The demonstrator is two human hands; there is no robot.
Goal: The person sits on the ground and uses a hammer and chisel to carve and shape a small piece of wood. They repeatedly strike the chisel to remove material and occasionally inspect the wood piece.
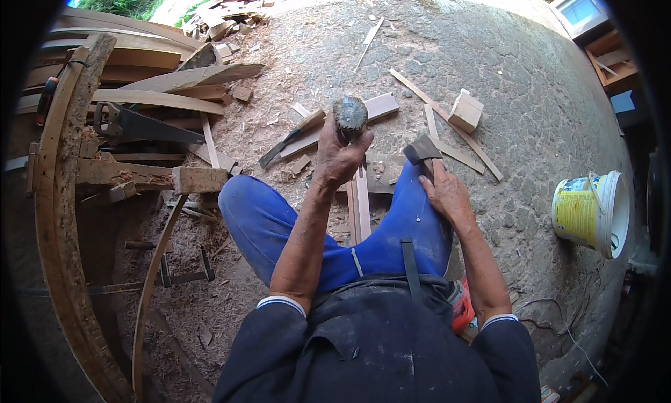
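My left hand (340, 154) is raised in front of my lap, its fingers wrapped round a round, dark block with a rough, chipped rim (351, 116), seen end on. It looks like the head of a wooden mallet. Just beyond that hand, a wooden-handled chisel (285, 144) lies against a squared strip of wood (378, 107). My right hand (448, 195) rests on my right knee, fingers closed at a dark metal tool head (422, 149) shaped like a hatchet's. Its handle is hidden. Between my legs stand narrow wooden strips (360, 204).
On the left are a curved wooden frame (52, 172), a handsaw (143, 123) and a clamp (187, 279). Stacked curved planks (168, 78) lie beyond. Thin battens (447, 116) and a wood block (466, 111) lie ahead on the right. A white bucket (590, 213) lies tipped at far right.
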